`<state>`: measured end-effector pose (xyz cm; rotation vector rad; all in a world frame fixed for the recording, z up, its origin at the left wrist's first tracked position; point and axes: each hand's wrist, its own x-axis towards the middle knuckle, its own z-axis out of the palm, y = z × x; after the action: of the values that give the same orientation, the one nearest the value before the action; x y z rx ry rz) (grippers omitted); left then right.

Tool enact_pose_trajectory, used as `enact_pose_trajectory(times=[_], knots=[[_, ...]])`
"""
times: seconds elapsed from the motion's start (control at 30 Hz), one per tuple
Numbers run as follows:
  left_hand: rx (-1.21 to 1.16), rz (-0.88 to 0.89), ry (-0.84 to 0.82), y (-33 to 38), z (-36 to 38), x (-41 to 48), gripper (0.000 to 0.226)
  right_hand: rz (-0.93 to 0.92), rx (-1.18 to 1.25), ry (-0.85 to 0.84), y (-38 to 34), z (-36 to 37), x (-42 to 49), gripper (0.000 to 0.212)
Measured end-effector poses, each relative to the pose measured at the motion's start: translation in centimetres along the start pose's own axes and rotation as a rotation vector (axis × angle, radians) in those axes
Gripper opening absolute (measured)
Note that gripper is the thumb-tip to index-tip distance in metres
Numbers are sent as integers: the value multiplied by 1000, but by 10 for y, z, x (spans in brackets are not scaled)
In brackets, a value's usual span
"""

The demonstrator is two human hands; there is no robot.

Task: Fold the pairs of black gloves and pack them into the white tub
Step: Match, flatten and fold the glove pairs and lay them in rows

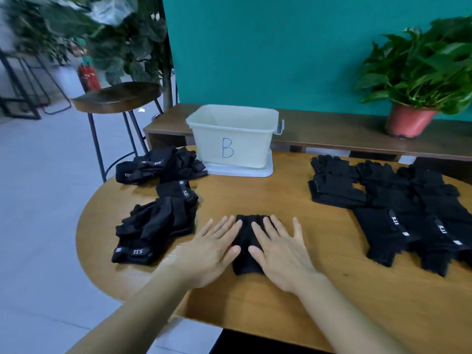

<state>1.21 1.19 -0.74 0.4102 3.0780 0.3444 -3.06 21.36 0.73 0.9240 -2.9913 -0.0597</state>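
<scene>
Both hands, left (212,251) and right (281,254), lie flat with straight fingers, pressing a pair (245,261) of soft black knit gloves between them. Folded bundles (158,221) sit left of the left hand, and unfolded gloves (383,200) lie right of the right. The tub (229,139) beyond the fingertips shows no gloves, so packing looks unstarted.

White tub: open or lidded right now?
Open: the white tub has its rim uncovered, inner walls showing; it stands on what looks like its lid.

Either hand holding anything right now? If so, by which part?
Nothing gripped: left hand and right hand press flat, fingers straight, on the black glove pair, one per side.
</scene>
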Motion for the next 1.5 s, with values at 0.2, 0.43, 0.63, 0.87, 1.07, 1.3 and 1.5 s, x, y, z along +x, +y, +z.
enact_pose_trajectory(times=[0.2,0.43,0.63,0.87,1.07,1.3,1.5], knots=[[37,22,-97,9,25,13,80,123,50,-218,7,10,2,102],[91,80,-150,36,28,57,65,234,23,-269,47,9,-4,65],[120,68,-130,41,19,63,65,260,6,-282,49,2,-3,65],[139,-39,14,7,-16,21,66,119,37,-108,10,-21,13,62],[170,-157,106,-52,-37,-27,85,-19,32,-64,-34,-31,36,60],[158,-285,172,-112,-46,-50,92,-173,72,2,-87,-30,73,55],[90,-313,227,-140,-51,-39,91,-198,82,52,-115,-31,109,49]])
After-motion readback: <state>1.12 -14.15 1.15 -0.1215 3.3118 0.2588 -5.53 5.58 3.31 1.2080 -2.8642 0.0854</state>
